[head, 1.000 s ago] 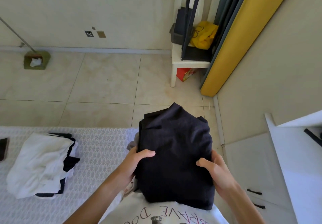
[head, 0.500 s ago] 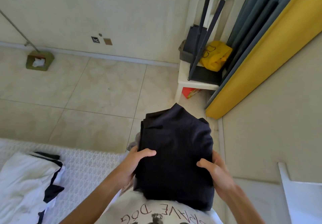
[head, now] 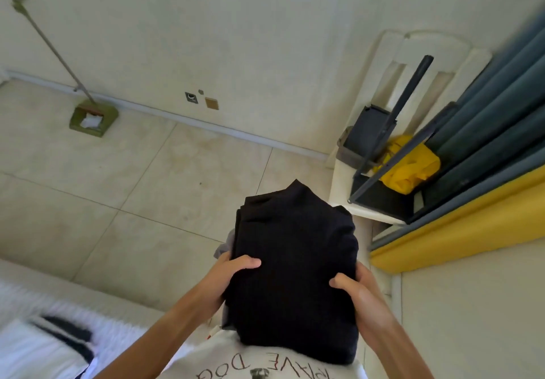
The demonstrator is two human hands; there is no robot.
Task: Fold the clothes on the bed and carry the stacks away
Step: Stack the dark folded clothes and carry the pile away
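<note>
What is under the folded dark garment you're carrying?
A sliver of grey fabric pokes out beneath the folded dark garment at its left edge, so something more is stacked below. The rest is covered. The left hand and right hand grip the stack's sides.

A home bedroom, plainly: white textured bed [head: 97, 316] at lower left with white-and-dark clothes [head: 38, 346] lying on it, pale tiled floor [head: 147, 189] beyond. Against the wall, a white plastic chair [head: 383, 119] piled with a yellow bag [head: 410, 169], beside grey curtains [head: 495, 119].
</note>
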